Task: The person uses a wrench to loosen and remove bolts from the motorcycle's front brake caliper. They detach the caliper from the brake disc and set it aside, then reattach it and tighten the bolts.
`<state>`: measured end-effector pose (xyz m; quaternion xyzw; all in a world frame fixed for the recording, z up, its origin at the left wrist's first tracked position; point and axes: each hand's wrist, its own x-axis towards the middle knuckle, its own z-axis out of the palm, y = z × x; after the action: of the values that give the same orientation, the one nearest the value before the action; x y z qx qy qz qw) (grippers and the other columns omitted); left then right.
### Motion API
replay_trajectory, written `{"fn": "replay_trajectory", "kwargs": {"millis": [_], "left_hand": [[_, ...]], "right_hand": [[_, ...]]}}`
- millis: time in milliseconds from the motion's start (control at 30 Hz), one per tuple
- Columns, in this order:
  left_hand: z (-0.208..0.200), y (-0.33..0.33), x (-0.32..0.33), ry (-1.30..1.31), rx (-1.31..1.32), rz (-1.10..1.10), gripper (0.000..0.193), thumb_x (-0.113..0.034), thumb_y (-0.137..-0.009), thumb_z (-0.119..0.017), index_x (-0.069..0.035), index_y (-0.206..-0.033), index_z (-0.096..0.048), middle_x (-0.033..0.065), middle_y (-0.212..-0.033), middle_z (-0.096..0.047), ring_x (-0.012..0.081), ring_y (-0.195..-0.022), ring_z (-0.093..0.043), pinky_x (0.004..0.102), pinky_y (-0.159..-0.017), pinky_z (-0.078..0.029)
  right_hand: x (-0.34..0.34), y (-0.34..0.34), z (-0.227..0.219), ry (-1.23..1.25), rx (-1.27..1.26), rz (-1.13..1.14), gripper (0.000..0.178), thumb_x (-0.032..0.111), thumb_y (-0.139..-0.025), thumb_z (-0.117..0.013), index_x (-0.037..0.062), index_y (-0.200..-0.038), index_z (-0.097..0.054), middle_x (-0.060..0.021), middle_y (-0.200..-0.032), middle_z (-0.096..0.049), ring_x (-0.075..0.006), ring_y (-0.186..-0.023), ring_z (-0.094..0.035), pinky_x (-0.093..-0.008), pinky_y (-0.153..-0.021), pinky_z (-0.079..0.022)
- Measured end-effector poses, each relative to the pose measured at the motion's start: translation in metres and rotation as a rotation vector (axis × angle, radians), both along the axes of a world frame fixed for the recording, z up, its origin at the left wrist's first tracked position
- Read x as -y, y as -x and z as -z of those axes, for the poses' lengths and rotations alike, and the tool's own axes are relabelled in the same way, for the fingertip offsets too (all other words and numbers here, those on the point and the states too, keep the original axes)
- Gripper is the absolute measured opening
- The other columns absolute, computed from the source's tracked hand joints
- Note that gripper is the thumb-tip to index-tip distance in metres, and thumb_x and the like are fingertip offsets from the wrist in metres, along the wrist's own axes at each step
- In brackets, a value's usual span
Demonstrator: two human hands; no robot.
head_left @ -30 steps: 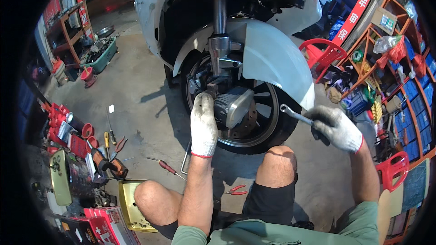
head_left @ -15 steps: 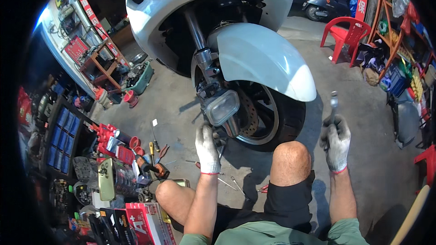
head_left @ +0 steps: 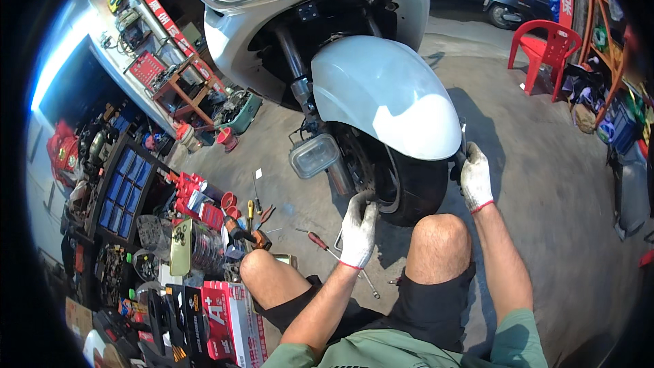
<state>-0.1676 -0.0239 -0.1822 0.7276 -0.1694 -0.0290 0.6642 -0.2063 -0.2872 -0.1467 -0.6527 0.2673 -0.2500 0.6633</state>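
The white scooter's front wheel (head_left: 419,187) stands before me under a glossy white mudguard (head_left: 388,92). My left hand (head_left: 359,229), in a white work glove with a red cuff, is closed at the left side of the wheel, near the rim and below the fork. Whatever its fingertips hold is hidden. On the wheel's right side is my right hand (head_left: 475,176), gloved alike and wrapped round a metal wrench (head_left: 464,135). The wrench points upward beside the mudguard's edge. A rectangular clear lamp (head_left: 315,157) hangs at the fork's left.
A red-handled screwdriver (head_left: 317,240) lies on the floor near my left wrist. Pliers (head_left: 268,214) and an orange-black power drill (head_left: 248,237) lie further left, beside boxes and a blue-drawer parts cabinet (head_left: 121,191). A red plastic chair (head_left: 545,48) stands at the far right.
My right hand has moved left and up, bringing the wrench to the wheel's right side. My left hand has shifted right, from below the lamp to the wheel. The view has shifted too.
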Motion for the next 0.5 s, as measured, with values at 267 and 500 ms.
{"fn": "replay_trajectory", "kwargs": {"millis": [267,500], "left_hand": [[-0.004,0.009,0.001,0.006,-0.015,-0.035,0.046,-0.020,-0.102,-0.051,0.007,-0.140,-0.049,0.0230,-0.130,-0.061,0.0267,-0.120,-0.058,0.0358,-0.105,-0.044],[0.053,-0.016,-0.039,0.038,-0.004,-0.219,0.049,-0.018,-0.106,-0.044,0.011,-0.146,-0.040,0.0245,-0.142,-0.054,0.0284,-0.132,-0.052,0.0333,-0.111,-0.039]], "right_hand": [[-0.032,0.001,0.031,0.232,0.206,-0.058,0.026,0.006,-0.099,-0.053,-0.0048,-0.123,-0.057,-0.0073,-0.090,-0.064,-0.0087,-0.059,-0.053,-0.0241,-0.048,-0.042],[-0.094,0.021,-0.031,0.115,0.056,-0.389,0.029,0.005,-0.095,-0.054,-0.0075,-0.121,-0.058,-0.0096,-0.085,-0.061,-0.0132,-0.071,-0.061,-0.0297,-0.061,-0.051]]}}
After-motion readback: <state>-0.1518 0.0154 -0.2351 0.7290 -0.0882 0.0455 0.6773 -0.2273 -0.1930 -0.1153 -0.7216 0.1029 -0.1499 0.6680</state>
